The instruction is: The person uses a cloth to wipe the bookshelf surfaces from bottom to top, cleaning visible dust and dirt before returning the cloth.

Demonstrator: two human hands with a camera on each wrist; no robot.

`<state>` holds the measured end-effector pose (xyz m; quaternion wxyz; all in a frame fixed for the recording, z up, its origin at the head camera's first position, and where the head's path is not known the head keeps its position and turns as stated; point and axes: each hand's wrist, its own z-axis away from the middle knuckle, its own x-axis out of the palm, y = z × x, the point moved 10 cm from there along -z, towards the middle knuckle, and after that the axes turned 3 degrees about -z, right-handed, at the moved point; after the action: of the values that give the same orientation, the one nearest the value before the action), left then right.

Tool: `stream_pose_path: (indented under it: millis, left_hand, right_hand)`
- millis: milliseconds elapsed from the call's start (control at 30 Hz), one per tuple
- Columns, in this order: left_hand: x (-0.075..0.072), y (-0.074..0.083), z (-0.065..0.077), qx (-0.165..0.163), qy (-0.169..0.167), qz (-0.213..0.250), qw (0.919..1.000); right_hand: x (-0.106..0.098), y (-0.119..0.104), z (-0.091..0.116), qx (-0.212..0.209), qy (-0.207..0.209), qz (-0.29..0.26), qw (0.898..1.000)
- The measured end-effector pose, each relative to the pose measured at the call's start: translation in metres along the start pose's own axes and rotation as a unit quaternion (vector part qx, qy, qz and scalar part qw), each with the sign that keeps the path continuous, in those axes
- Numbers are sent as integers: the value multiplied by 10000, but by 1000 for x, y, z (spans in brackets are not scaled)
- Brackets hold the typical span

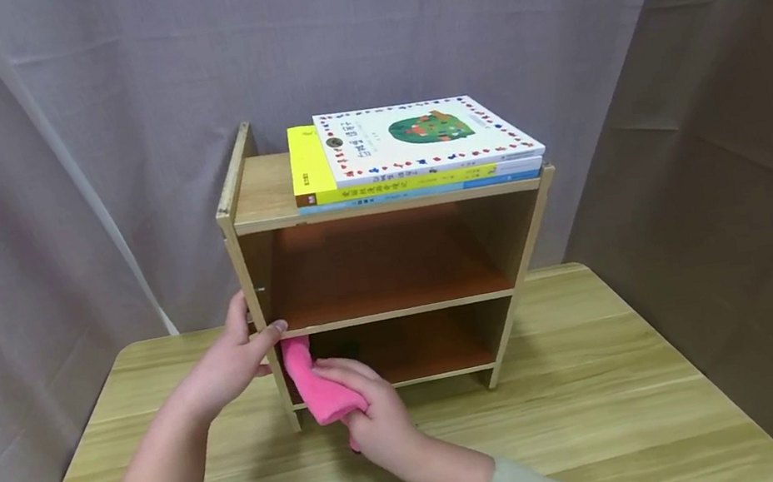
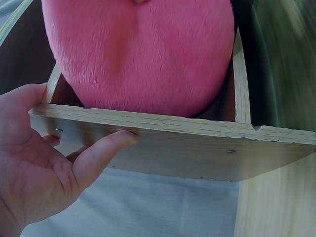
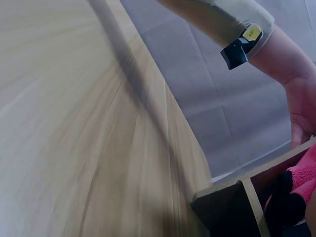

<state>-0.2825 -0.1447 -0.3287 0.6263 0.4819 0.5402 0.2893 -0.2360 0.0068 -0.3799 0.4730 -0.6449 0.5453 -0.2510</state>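
A small wooden bookshelf (image 1: 398, 312) stands on the table. My left hand (image 1: 228, 367) grips its left side panel (image 2: 197, 158) near the middle board, with the thumb at the front edge and other fingers against the outer face. In my right hand (image 1: 384, 418) is a pink plush cloth (image 1: 321, 390), held bunched. Part of the cloth reaches into the lower compartment against the inside of the left panel. The left wrist view shows its fuzzy surface (image 2: 143, 64) filling much of that opening. Black parts (image 3: 286, 202) show beside the pink in the right wrist view.
A stack of picture books lies on the top board, with a white book (image 1: 416, 139) above a yellow book (image 1: 310, 169) and a blue one. The wooden table (image 1: 605, 375) extends around the shelf. Grey curtains (image 1: 354, 35) hang behind and at both sides.
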Motion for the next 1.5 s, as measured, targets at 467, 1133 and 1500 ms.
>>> stream_pose_path:
  millis: [467,1133,1500]
  left_hand:
    - [0,2,3,9,27,-75,10000]
    - [0,2,3,2,53,-54,10000]
    - [-1,4,4,7,58,-113,9999]
  right_hand:
    - [-40,-18,24,-592,-16,416,9974]
    - [-92,-82,43,-2288,222,938,9687]
    - [-112,-123,45,-2945,477,1075,9484]
